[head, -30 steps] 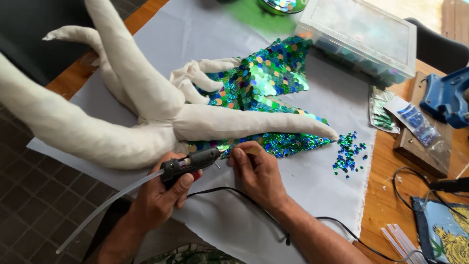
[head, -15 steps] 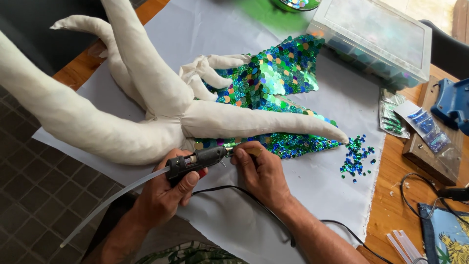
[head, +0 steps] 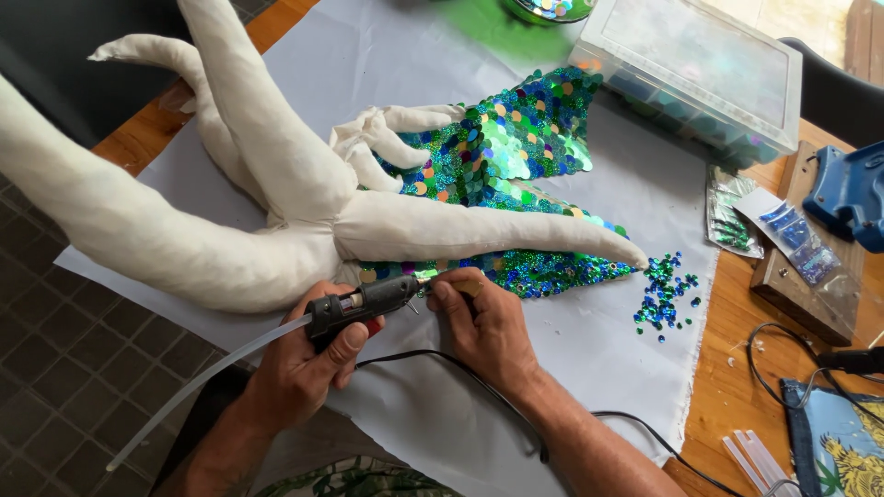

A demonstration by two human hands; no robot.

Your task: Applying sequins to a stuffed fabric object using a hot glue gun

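A pale grey sheet of cloth is covering a wooden table. A clear plastic storage box with a lid is sitting at the far edge. A loose pile of blue and green sequins is lying on the cloth. Small clear packets of sequins are resting on a wooden block. A blue tool is lying at the right edge. Clear glue sticks are lying near the front.

L hand grips glue gun by sequins
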